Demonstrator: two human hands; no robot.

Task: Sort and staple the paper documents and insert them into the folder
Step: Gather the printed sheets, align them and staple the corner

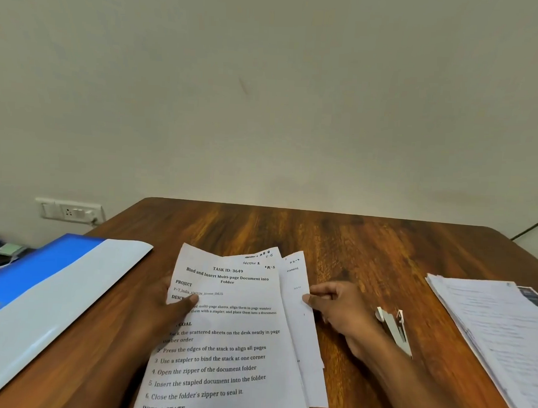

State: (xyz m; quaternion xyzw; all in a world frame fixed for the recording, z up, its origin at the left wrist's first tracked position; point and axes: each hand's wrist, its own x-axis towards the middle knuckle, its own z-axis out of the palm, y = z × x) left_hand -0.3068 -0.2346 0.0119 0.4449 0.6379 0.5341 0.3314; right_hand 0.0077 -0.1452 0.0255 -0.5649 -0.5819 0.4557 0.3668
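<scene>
Sheets (224, 326): fanned, unstapled; left hand (175, 305) and right hand (334, 304) pinch them.
Stapler (393, 327): 3 o'clock, untouched.
Folder (54, 289): 9 o'clock, unfilled.

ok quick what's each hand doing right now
Left hand: holds the top sheet, thumb pressed on its face.
Right hand: pinches the edge of the offset sheet beneath.

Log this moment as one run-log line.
stage: sorting | left hand: grips sheets | right hand: pinches offset sheet | stapler: on table, untouched | folder: left, no pages in yet
</scene>
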